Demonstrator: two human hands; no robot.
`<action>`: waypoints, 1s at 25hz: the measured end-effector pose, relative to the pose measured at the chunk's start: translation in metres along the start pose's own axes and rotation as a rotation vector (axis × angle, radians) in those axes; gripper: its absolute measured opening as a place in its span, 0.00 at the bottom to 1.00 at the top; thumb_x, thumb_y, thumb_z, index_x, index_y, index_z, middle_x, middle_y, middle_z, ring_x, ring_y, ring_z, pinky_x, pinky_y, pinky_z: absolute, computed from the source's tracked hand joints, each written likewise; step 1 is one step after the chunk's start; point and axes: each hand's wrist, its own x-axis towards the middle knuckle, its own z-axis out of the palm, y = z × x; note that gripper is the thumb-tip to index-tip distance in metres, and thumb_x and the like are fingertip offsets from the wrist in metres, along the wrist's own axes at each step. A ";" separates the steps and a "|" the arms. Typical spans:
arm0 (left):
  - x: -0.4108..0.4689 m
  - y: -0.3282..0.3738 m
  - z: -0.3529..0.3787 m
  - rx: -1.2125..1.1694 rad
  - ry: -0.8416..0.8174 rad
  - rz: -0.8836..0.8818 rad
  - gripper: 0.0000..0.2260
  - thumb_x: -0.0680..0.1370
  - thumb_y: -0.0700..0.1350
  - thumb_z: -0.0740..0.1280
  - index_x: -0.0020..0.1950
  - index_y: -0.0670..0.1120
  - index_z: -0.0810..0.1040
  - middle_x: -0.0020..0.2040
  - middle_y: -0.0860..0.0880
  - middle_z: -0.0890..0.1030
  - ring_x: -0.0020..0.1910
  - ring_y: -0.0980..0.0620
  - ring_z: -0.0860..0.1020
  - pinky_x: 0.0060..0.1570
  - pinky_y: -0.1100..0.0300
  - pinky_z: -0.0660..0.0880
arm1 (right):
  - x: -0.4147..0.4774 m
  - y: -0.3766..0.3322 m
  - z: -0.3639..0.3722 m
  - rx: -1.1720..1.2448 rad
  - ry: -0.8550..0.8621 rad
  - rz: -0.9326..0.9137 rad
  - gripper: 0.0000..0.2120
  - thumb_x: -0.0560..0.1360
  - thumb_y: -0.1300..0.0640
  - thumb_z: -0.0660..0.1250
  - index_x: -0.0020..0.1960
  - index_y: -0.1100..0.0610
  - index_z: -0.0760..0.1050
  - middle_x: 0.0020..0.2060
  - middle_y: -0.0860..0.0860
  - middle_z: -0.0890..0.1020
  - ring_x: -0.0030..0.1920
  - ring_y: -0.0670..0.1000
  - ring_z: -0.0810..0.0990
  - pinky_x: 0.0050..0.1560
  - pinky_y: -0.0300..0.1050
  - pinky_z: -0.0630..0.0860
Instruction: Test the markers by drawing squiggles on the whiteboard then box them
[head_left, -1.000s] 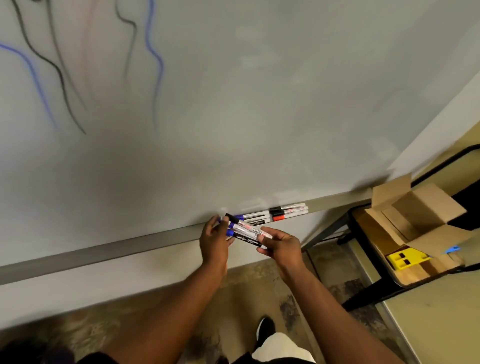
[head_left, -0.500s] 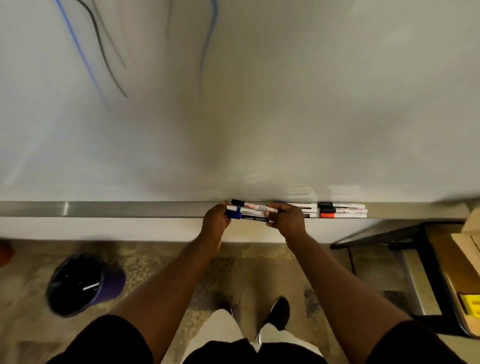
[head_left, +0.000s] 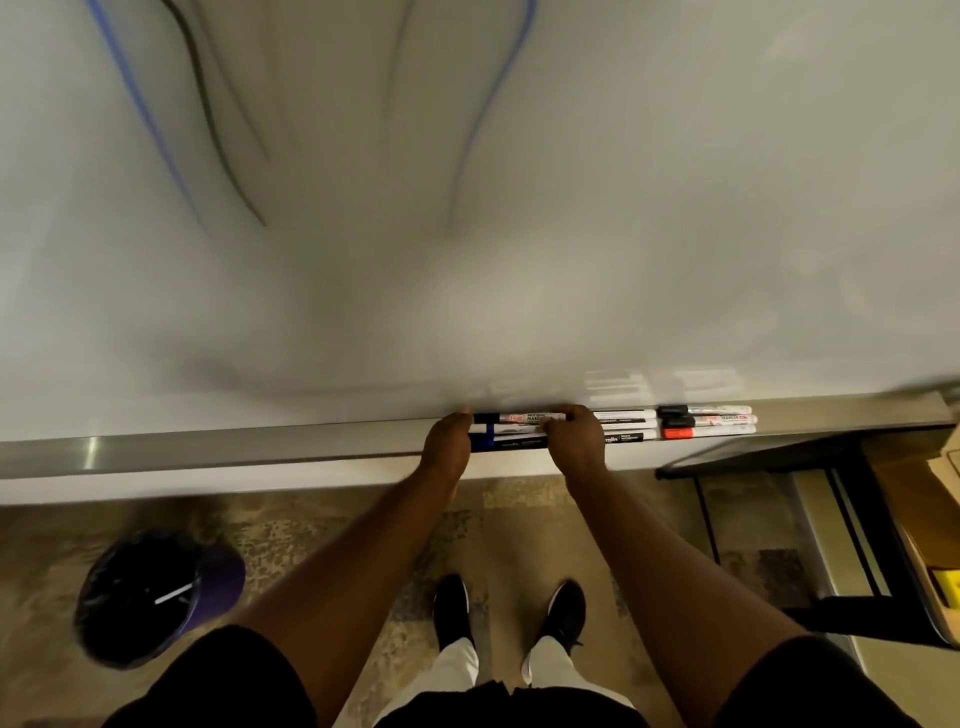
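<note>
Here, a small bunch of markers sits at the tray under the whiteboard. The left hand grips the cap ends and the right hand grips the other ends. Markers feel light, hard and smooth, so they may slip. Best to hold them round the middle. One reads "MARKER"; the other words are too small.

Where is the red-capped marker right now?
Head view: the red-capped marker lies on the whiteboard tray, right of the right hand, just in front of two black-capped markers.
</note>
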 end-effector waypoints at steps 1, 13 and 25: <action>0.001 -0.001 0.000 0.000 0.003 -0.001 0.11 0.82 0.51 0.60 0.49 0.47 0.79 0.57 0.41 0.81 0.56 0.42 0.79 0.65 0.47 0.73 | -0.005 -0.003 0.001 0.009 0.007 0.012 0.14 0.73 0.63 0.65 0.57 0.57 0.79 0.49 0.53 0.83 0.50 0.55 0.81 0.47 0.44 0.74; -0.002 0.005 0.001 0.160 0.092 0.079 0.20 0.84 0.50 0.54 0.55 0.38 0.80 0.56 0.38 0.81 0.56 0.39 0.78 0.62 0.46 0.73 | -0.021 -0.002 0.004 -0.019 0.068 -0.048 0.19 0.79 0.63 0.55 0.67 0.58 0.75 0.52 0.49 0.76 0.53 0.50 0.73 0.56 0.42 0.68; 0.002 -0.003 -0.001 0.046 0.121 0.048 0.16 0.83 0.52 0.55 0.46 0.44 0.77 0.54 0.38 0.81 0.53 0.40 0.79 0.62 0.46 0.73 | -0.020 0.008 0.010 0.002 0.001 -0.092 0.17 0.76 0.62 0.57 0.62 0.55 0.76 0.52 0.51 0.83 0.50 0.51 0.80 0.46 0.40 0.73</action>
